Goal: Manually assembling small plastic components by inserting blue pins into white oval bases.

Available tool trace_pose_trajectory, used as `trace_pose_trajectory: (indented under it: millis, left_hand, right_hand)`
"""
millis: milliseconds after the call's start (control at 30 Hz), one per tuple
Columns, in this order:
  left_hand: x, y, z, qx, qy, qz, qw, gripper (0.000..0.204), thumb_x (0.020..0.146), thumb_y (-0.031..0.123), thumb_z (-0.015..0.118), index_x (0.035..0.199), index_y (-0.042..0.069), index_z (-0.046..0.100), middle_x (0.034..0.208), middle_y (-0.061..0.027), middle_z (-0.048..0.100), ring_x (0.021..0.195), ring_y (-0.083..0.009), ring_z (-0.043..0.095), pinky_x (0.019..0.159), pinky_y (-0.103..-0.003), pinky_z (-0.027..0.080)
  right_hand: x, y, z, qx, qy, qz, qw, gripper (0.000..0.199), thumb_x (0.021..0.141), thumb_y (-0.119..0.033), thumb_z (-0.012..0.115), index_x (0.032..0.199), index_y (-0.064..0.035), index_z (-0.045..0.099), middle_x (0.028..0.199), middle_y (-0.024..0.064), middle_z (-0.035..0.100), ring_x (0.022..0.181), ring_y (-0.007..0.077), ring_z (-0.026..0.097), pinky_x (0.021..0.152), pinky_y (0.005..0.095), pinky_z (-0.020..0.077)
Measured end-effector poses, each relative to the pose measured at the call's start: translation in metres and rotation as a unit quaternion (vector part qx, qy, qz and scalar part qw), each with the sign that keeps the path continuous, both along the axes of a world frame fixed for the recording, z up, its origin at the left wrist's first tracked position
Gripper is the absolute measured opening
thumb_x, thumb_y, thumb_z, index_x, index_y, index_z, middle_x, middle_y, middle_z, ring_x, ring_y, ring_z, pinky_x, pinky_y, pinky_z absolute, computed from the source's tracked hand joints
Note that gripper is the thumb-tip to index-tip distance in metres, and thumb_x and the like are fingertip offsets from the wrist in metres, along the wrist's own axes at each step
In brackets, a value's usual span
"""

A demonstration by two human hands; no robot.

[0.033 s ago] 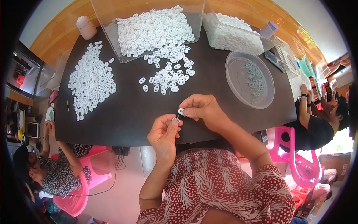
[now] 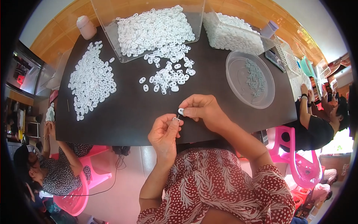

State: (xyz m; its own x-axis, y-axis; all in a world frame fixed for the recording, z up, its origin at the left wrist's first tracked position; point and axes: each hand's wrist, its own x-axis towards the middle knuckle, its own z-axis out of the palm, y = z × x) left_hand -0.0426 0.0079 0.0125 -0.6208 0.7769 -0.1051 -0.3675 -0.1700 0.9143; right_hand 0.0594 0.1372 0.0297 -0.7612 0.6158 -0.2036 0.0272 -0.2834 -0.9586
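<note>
From the head view, above the near edge of the dark table (image 2: 141,112): left hand (image 2: 163,133) curled, thumb and forefinger pinched on a small white piece (image 2: 176,119), mostly hidden by the fingers. Right hand (image 2: 205,112) also nearly closed, thumb and fingertips gripping a white two-holed oval (image 2: 181,111) just beside the other piece. Between the two, a thin grey pin (image 2: 178,116); contact with the oval too small to tell.

On the table's left part, a broad heap of white ovals (image 2: 93,80); at its middle, a loose scatter of more (image 2: 169,78). Along its far side, a large clear bin (image 2: 191,23) and a second clear bin (image 2: 266,44), both with white pieces inside. On its right part, a round clear tray (image 2: 239,87) with small grey-green pins (image 2: 254,79); near its right edge, a phone (image 2: 275,61). Beyond its left end, a seated person in patterned clothes (image 2: 61,171).
</note>
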Motion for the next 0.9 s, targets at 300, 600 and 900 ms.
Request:
trace_pose_trajectory:
  millis: [300, 600, 900]
  left_hand:
    - [0.008, 0.001, 0.002, -0.013, 0.031, 0.033, 0.999, 0.016, 0.088, 0.003, 0.06, 0.103, -0.003, 0.058, 0.081, -0.0081, 0.065, 0.063, -0.0069, 0.056, 0.051, -0.017, 0.041]
    - [0.01, 0.0, -0.005, -0.008, 0.094, 0.052, 0.994, 0.022, 0.088, 0.002, 0.06, 0.109, -0.004, 0.056, 0.082, -0.0056, 0.064, 0.069, -0.0062, 0.058, 0.054, -0.016, 0.043]
    - [0.012, 0.0, -0.008, 0.011, 0.076, 0.068, 0.995, 0.023, 0.088, 0.003, 0.06, 0.11, -0.004, 0.057, 0.082, -0.0047, 0.064, 0.072, -0.0062, 0.059, 0.055, -0.016, 0.043]
  right_hand:
    - [-0.001, -0.01, 0.002, 0.026, -0.013, -0.027, 0.999, 0.014, 0.08, -0.011, 0.068, 0.089, -0.0008, 0.068, 0.074, 0.0, 0.064, 0.061, 0.0035, 0.05, 0.051, 0.0189, 0.0383]
    - [-0.003, -0.016, 0.004, 0.051, -0.022, -0.042, 0.998, 0.011, 0.08, -0.007, 0.066, 0.089, 0.0004, 0.068, 0.075, -0.0003, 0.064, 0.066, 0.0038, 0.053, 0.056, 0.0193, 0.0418]
    - [-0.007, -0.025, -0.001, 0.105, -0.004, -0.061, 0.993, 0.009, 0.082, -0.002, 0.062, 0.088, 0.0035, 0.067, 0.077, 0.0029, 0.065, 0.071, 0.0064, 0.058, 0.063, 0.0214, 0.0471]
